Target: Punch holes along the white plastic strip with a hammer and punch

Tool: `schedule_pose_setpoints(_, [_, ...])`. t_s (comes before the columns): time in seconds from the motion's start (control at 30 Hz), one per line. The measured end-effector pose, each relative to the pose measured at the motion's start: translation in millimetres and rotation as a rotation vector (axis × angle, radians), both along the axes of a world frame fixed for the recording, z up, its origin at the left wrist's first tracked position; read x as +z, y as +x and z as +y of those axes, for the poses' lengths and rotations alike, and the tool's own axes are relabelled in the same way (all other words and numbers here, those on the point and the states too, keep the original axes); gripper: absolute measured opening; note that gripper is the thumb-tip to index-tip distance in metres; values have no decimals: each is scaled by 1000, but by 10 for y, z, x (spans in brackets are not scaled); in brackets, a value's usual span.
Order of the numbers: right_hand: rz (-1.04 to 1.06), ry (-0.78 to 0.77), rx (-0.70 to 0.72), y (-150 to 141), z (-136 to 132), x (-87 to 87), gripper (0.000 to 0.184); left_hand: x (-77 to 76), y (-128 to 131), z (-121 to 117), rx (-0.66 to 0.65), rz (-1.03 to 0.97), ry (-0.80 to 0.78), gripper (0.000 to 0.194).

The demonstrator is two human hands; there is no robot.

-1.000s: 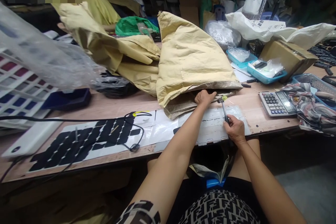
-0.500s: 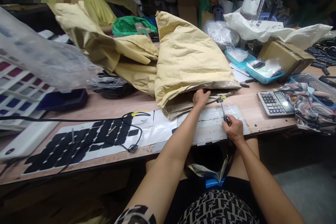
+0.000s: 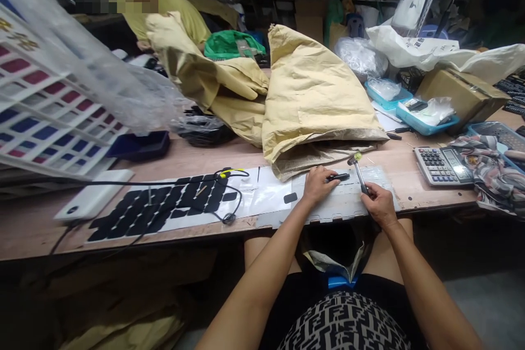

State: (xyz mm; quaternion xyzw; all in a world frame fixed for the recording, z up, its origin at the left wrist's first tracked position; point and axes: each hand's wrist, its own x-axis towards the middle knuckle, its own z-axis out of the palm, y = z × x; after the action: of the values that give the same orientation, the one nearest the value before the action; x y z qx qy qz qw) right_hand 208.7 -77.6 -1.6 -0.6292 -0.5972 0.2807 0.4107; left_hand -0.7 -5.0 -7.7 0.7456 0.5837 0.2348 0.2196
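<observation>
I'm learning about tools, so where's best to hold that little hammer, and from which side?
Probably by the dark handle, coming from the near side of the table, as the right hand does. The hammer slants so that its handle points toward the near edge, with the head, yellow-green at one end, farther away.

Yellow sack barred the way beyond left fingers; its gaping mouth offered a way in. Between right fingers and calculator, a bench strip lay open. Leftward, looped cable obstructed.
</observation>
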Motion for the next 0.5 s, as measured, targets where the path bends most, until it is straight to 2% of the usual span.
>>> schedule_pose_setpoints(0.27, [-139,61,42,-64,-345,135,41,60,-21,-2,4,-19,-34,24])
schedule_pose_setpoints(0.4, [-252,49,31,-100,-345,110,40,72,-16,-1,13,-27,-49,24])
schedule_pose_setpoints(0.5, [-218,1,42,-124,-318,114,37,77,-12,9,14,-34,-65,24])
